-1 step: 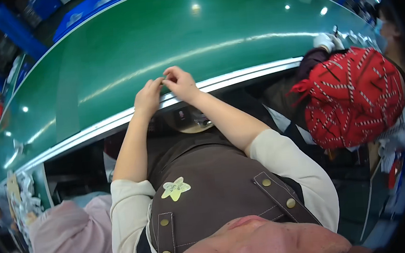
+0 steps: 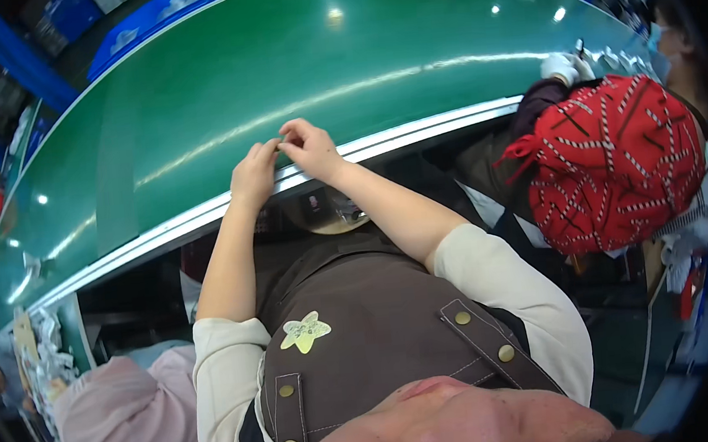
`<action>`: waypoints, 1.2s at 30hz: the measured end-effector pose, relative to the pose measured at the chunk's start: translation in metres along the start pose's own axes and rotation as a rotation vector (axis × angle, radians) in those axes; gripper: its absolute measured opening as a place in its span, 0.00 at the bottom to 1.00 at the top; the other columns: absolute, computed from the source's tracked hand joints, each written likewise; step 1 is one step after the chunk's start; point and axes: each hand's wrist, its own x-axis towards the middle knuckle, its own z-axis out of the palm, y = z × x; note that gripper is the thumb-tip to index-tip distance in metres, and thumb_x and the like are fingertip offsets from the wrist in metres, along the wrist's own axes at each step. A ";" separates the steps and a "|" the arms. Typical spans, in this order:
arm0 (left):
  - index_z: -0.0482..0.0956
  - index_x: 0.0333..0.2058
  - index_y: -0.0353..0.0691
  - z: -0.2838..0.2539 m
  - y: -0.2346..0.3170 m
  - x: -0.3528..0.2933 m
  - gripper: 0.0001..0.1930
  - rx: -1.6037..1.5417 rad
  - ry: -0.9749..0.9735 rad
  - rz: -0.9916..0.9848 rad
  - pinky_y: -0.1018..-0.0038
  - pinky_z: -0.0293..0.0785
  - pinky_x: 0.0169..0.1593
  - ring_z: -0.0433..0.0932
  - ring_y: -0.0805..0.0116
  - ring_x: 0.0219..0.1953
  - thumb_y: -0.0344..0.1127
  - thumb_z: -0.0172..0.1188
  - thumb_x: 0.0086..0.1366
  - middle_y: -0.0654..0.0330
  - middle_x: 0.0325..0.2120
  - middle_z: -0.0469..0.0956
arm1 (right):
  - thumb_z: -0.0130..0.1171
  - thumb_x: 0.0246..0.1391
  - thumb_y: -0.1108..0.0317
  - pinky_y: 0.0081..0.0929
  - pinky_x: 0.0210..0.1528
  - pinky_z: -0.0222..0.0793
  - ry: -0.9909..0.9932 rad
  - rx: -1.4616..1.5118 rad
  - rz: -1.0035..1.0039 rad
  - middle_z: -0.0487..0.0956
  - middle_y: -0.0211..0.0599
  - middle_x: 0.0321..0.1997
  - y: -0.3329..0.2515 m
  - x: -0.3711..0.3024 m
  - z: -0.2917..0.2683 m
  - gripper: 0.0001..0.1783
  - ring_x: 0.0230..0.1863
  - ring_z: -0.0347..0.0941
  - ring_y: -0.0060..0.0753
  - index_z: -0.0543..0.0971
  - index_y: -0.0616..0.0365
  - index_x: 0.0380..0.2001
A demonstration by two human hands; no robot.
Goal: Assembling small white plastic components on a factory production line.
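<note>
My left hand (image 2: 254, 174) and my right hand (image 2: 312, 150) meet at the front edge of the green table (image 2: 389, 41), just above its pale metal rail (image 2: 414, 134). Thumb and fingertips are pinched together on both hands, almost touching each other. Whatever sits between the fingertips is too small and too covered to name. The fingers of the right hand curl above the left fingertips.
On the right, a co-worker in a red patterned cap (image 2: 618, 164) works with a white-gloved hand (image 2: 561, 68). Another person in a pale pink cap (image 2: 105, 411) sits at lower left, near silvery parts (image 2: 47, 345). A blue bin (image 2: 152, 26) stands beyond the table.
The whole view has shifted very slightly. My hands keep the same pinched pose at the table's edge.
</note>
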 end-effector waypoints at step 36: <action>0.70 0.44 0.34 0.008 -0.017 0.006 0.11 -0.183 -0.020 0.090 0.70 0.67 0.45 0.72 0.56 0.40 0.27 0.43 0.65 0.51 0.38 0.72 | 0.56 0.47 0.53 0.48 0.65 0.40 0.090 -1.093 -0.122 0.58 0.41 0.62 0.004 -0.108 -0.122 0.32 0.65 0.48 0.43 0.64 0.53 0.55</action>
